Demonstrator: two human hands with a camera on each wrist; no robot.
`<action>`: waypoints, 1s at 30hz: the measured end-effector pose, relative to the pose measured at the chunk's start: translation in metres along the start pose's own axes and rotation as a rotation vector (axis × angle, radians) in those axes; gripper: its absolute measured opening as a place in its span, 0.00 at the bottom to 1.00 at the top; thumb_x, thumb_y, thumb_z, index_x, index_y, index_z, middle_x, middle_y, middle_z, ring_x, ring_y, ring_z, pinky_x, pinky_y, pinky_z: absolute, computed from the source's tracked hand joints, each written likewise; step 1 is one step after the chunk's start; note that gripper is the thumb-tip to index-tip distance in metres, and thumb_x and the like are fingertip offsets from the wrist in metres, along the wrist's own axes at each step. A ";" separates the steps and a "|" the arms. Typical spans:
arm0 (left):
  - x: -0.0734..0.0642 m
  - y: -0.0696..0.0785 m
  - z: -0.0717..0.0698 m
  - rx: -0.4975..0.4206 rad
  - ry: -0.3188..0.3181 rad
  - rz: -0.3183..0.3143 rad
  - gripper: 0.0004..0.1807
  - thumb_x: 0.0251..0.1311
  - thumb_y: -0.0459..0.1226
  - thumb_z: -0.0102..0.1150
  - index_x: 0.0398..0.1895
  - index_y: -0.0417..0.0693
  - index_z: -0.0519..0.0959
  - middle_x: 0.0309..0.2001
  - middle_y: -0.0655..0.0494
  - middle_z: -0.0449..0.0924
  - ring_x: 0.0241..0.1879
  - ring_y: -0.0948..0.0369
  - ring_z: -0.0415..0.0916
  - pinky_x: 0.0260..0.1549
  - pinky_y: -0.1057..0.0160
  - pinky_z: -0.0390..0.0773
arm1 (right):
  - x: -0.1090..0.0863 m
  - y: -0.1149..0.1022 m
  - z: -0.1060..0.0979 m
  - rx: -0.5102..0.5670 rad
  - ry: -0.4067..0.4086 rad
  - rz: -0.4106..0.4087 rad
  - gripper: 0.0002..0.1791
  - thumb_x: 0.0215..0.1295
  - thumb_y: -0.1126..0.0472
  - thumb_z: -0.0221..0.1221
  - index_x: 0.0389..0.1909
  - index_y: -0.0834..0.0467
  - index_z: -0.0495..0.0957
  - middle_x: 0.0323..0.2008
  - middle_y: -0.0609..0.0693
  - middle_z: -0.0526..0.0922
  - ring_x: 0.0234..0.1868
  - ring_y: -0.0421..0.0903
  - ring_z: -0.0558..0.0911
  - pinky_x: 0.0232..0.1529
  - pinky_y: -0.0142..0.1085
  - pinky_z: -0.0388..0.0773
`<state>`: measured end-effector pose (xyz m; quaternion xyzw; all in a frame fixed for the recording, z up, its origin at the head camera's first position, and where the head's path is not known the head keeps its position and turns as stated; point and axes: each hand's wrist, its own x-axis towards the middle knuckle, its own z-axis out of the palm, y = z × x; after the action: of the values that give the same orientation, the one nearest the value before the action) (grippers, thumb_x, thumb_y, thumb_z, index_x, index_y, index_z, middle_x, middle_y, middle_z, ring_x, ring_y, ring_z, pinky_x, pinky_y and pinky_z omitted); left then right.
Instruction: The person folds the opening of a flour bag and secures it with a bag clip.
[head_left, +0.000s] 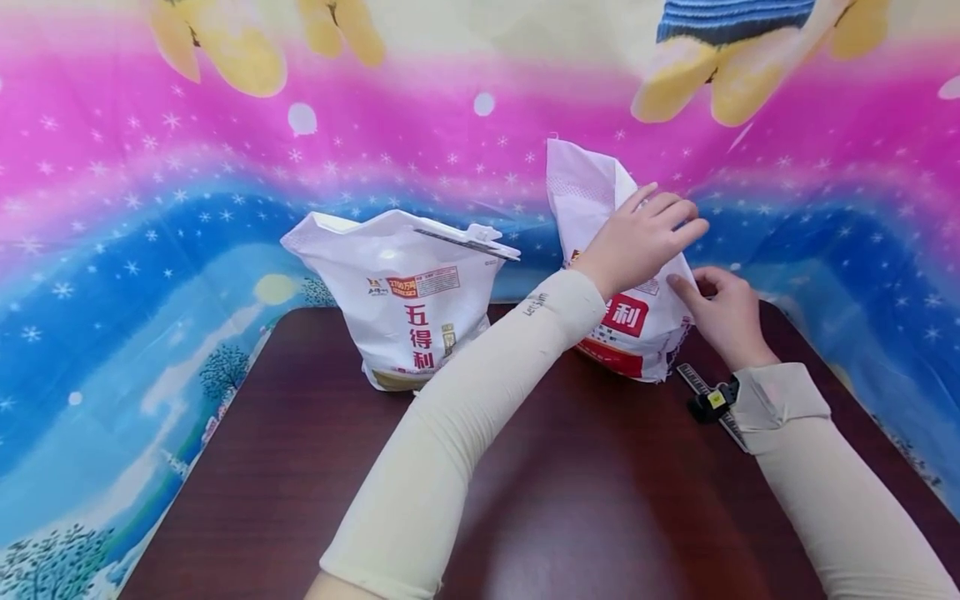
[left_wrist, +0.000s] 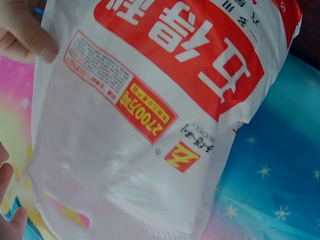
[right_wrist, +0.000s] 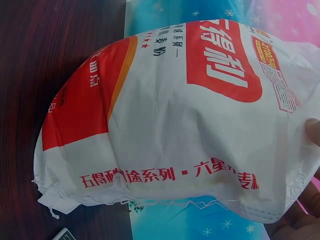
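A white flour bag (head_left: 577, 196) with red print stands on the table, its open-looking top edge rising to the left. My right hand (head_left: 727, 312) pinches its right side edge, the thumb on the printed front; in the right wrist view the thumb (right_wrist: 313, 131) presses near the upper end of the bag (right_wrist: 160, 120). My left hand (head_left: 648, 237) reaches over the bag's upper right edge with fingers loosely bent. In the left wrist view its fingers (left_wrist: 12, 220) stand just off the bag's edge, and the printed front (left_wrist: 110, 145) fills the middle.
To the left stands a second white flour bag (head_left: 397, 308), a long sealing clip (head_left: 468, 242) across its folded top right. A strip with ruler-like marks (head_left: 693, 379) lies by my right wrist. The dark table (head_left: 562, 475) ends at a printed cloth backdrop (head_left: 450, 133).
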<state>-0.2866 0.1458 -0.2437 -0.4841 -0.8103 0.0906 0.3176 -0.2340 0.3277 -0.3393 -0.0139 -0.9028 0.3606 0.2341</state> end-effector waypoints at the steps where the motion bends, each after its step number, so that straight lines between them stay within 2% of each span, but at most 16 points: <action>1: 0.001 0.002 0.001 0.002 -0.004 0.010 0.24 0.75 0.44 0.53 0.72 0.62 0.68 0.70 0.61 0.69 0.72 0.61 0.61 0.77 0.56 0.45 | 0.000 0.000 0.000 0.000 0.005 -0.005 0.30 0.72 0.41 0.58 0.53 0.65 0.82 0.45 0.64 0.83 0.36 0.36 0.74 0.31 0.19 0.69; 7: 0.004 0.009 0.009 0.046 -0.071 0.024 0.22 0.77 0.41 0.50 0.71 0.60 0.68 0.70 0.61 0.68 0.72 0.61 0.60 0.77 0.53 0.45 | -0.001 0.000 0.001 0.000 0.028 -0.028 0.28 0.72 0.43 0.59 0.52 0.65 0.82 0.44 0.63 0.84 0.36 0.35 0.74 0.32 0.19 0.69; 11: 0.004 0.013 0.016 0.119 -0.127 0.074 0.22 0.78 0.39 0.48 0.72 0.58 0.68 0.70 0.60 0.68 0.72 0.60 0.61 0.77 0.49 0.44 | -0.004 0.002 0.004 -0.002 0.029 -0.035 0.27 0.72 0.43 0.59 0.50 0.65 0.83 0.42 0.64 0.84 0.36 0.40 0.75 0.31 0.19 0.69; 14: 0.002 0.016 0.023 0.157 -0.141 0.104 0.21 0.79 0.38 0.46 0.71 0.58 0.68 0.70 0.60 0.69 0.71 0.59 0.62 0.76 0.47 0.46 | -0.006 0.003 0.005 -0.012 0.036 -0.041 0.26 0.72 0.44 0.59 0.48 0.65 0.83 0.41 0.63 0.84 0.34 0.37 0.75 0.31 0.20 0.69; 17: 0.002 0.018 0.027 0.178 -0.141 0.107 0.20 0.79 0.37 0.45 0.70 0.58 0.70 0.69 0.60 0.70 0.70 0.59 0.63 0.76 0.48 0.47 | -0.006 0.003 0.005 -0.015 0.047 -0.056 0.25 0.72 0.45 0.59 0.46 0.65 0.84 0.40 0.63 0.85 0.33 0.33 0.74 0.31 0.20 0.69; 21: 0.005 0.020 0.029 0.202 -0.148 0.129 0.20 0.80 0.35 0.42 0.68 0.58 0.72 0.67 0.61 0.71 0.68 0.59 0.65 0.76 0.49 0.50 | -0.004 0.003 0.004 -0.024 0.053 -0.072 0.23 0.73 0.47 0.60 0.46 0.66 0.84 0.40 0.64 0.85 0.35 0.39 0.76 0.31 0.20 0.68; 23: 0.007 0.022 0.029 0.204 -0.149 0.139 0.20 0.79 0.35 0.41 0.67 0.58 0.73 0.67 0.61 0.72 0.68 0.59 0.66 0.75 0.50 0.52 | -0.004 0.003 0.003 -0.025 0.065 -0.084 0.22 0.73 0.48 0.60 0.45 0.66 0.84 0.40 0.64 0.85 0.35 0.38 0.76 0.31 0.20 0.68; 28: 0.013 0.026 0.029 0.206 -0.174 0.149 0.19 0.79 0.36 0.45 0.67 0.58 0.73 0.67 0.61 0.72 0.67 0.59 0.66 0.74 0.52 0.56 | -0.003 0.004 0.002 -0.014 0.118 -0.131 0.16 0.72 0.55 0.61 0.41 0.66 0.84 0.38 0.64 0.85 0.32 0.25 0.71 0.31 0.19 0.67; 30: 0.013 0.025 0.028 0.202 -0.185 0.154 0.19 0.78 0.37 0.46 0.68 0.58 0.73 0.67 0.60 0.72 0.67 0.58 0.66 0.73 0.53 0.58 | -0.003 0.005 0.002 -0.016 0.131 -0.148 0.14 0.72 0.56 0.62 0.40 0.66 0.84 0.37 0.64 0.85 0.32 0.23 0.70 0.32 0.19 0.67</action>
<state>-0.2896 0.1743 -0.2708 -0.4999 -0.7835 0.2399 0.2806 -0.2330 0.3295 -0.3449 0.0273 -0.8869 0.3337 0.3183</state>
